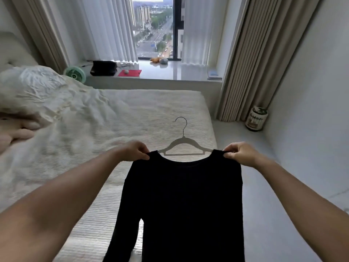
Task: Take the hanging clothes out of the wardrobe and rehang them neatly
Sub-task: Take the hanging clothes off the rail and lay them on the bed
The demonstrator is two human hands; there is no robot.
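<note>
We hold a black top [181, 205] up over the bed [132, 114]: left hand [135, 149] and right hand [238, 153] each pinch a shoulder, fingers curled; beyond lies a white hanger [182, 143], then the windowsill [170, 72]

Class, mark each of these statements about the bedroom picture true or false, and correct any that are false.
1. Both hands pinch the black top at its shoulders. True: left hand, right hand.
2. The hanger is inside the top. False: it lies bare on the bed, beyond the neckline.
3. A green fan stands at the window ledge's left end. True.
4. The curtains are fully closed. False: a gap shows the street outside.
</note>
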